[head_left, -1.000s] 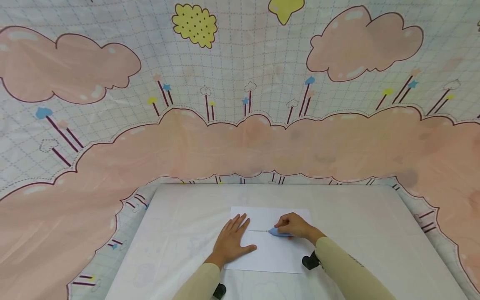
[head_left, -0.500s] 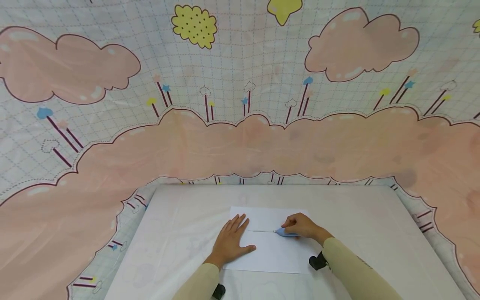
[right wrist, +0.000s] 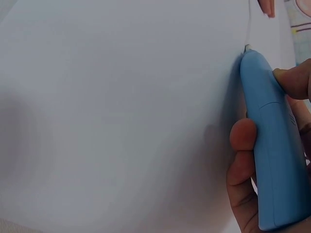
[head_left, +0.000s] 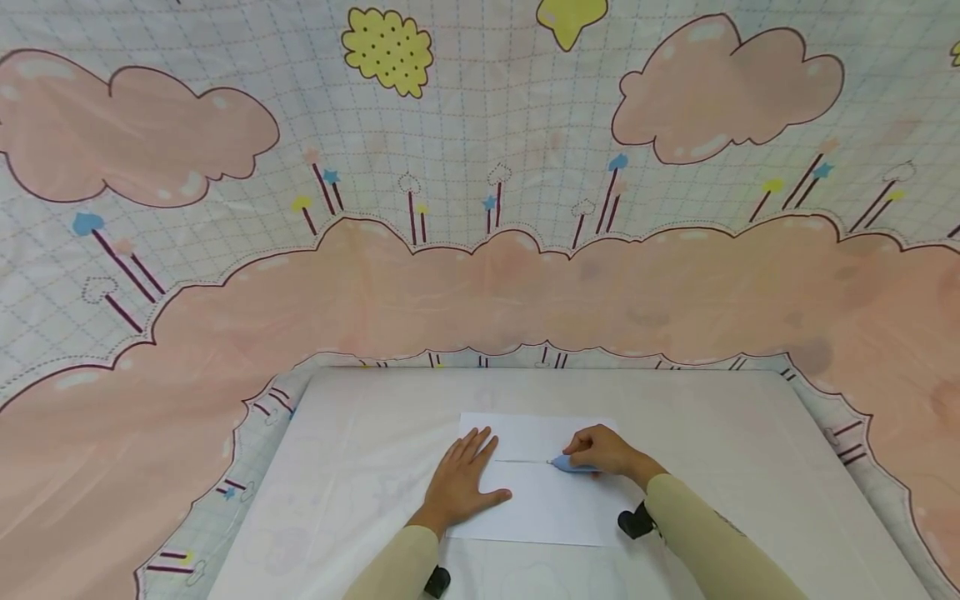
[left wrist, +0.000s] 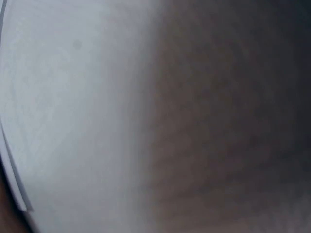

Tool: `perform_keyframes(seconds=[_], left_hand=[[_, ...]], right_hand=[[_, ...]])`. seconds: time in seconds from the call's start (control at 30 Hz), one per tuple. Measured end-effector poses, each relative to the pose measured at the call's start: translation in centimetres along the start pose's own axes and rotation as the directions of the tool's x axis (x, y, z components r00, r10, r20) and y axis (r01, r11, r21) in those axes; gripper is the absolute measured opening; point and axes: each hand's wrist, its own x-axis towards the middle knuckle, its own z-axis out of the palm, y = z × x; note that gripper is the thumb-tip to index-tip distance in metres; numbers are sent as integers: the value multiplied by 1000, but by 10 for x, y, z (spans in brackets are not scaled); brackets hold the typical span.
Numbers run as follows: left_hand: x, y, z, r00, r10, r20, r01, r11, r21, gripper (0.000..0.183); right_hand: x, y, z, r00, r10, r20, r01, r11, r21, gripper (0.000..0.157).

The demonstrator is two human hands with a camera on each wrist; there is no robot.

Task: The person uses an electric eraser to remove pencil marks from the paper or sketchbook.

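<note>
A sheet of white paper (head_left: 540,508) lies on the table. Flat on its left side, fingers spread, my left hand (head_left: 459,483) rests. My right hand (head_left: 606,452) grips a blue, thick-bodied, pen-shaped tool (head_left: 576,463) low over the paper. In the right wrist view, the thumb presses one side of the blue tool (right wrist: 272,141) and a curled finger wraps the other. Its small tip meets the end of a thin line (head_left: 521,461) running left towards my left hand. Whether this line is drawn or cut, I cannot tell. The left wrist view is mostly blurred.
The table (head_left: 360,433) wears a pale cloth. Behind it and along its sides hangs a curtain (head_left: 480,292) with printed clouds. A black wrist camera (head_left: 636,522) sits beneath my right forearm, and another camera (head_left: 437,582) beneath the left.
Between one second and half a second ago, my right hand slid right with the blue tool, and the visible line grew longer. Since then both hands look still.
</note>
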Motion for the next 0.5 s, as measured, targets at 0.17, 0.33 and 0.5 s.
perform_keyframes(seconds=[0.17, 0.33, 0.5], left_hand=[[0, 0, -1, 1000, 11, -14, -11, 1000, 4, 96], [0, 0, -2, 999, 21, -31, -20, 1000, 12, 97], [1, 1, -3, 999, 24, -39, -23, 1000, 21, 98]], right_hand=[[2, -2, 2, 1000, 12, 13, -12, 1000, -7, 10], [4, -4, 4, 1000, 23, 14, -23, 1000, -11, 9], [7, -5, 5, 1000, 24, 13, -24, 1000, -9, 8]])
